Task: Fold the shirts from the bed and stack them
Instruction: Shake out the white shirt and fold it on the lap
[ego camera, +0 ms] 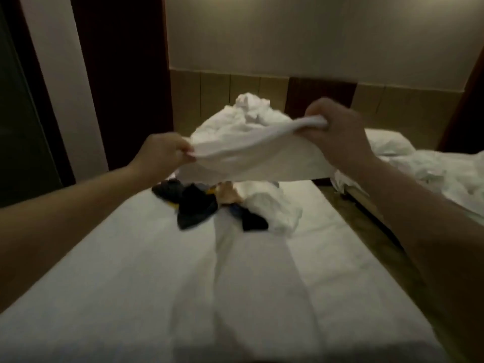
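White shirt [248, 158] is held up in the air at centre frame, above the far half of the bed [131, 284], w/ its top edge stretched taut between both hands. Long axis runs left-right, tilted up toward the right; the rest of the cloth hangs down and sags in the middle. Blur is heavy, so prob. a hem or shoulder edge is being held, but which one can't be told.

Left hand [162, 153], centre-left, arm reaching in from the lower left: fingers and thumb curled together, pinching the shirt's left end. Right hand [337, 132], upper right of centre and higher than the left, knuckles to camera: fist clamped on the bunched right end.

Just under the shirt, a pile of clothes [209, 205] lies on the sheet, dark pieces left, white ones right. Behind the shirt, a crumpled white duvet [243, 113] heaps up against the panelled wall [209, 90]. A second bed [445, 174] w/ rumpled linen sits at the right edge.
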